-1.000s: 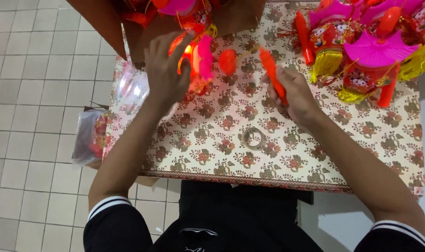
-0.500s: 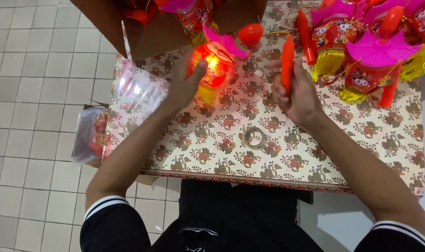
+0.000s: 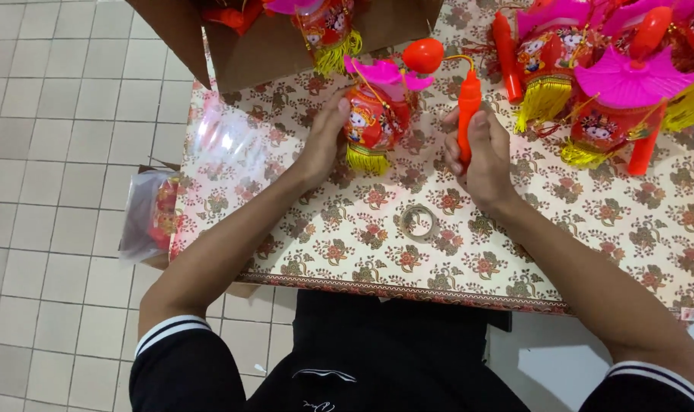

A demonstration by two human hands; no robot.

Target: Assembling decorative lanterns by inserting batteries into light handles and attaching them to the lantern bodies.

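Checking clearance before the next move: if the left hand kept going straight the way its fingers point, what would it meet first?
The left hand points up and right, fingers already against the red toy lantern with the yellow fringe. That lantern is the first thing in line. Beyond it lies the pink roof piece, then probably the cardboard box, though depth is unclear.

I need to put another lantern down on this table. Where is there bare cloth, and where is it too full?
Bare cloth lies along the near table edge, left and right of the tape roll, and right of the right hand. It is crowded at top right with finished lanterns, and at top left by the cardboard box.
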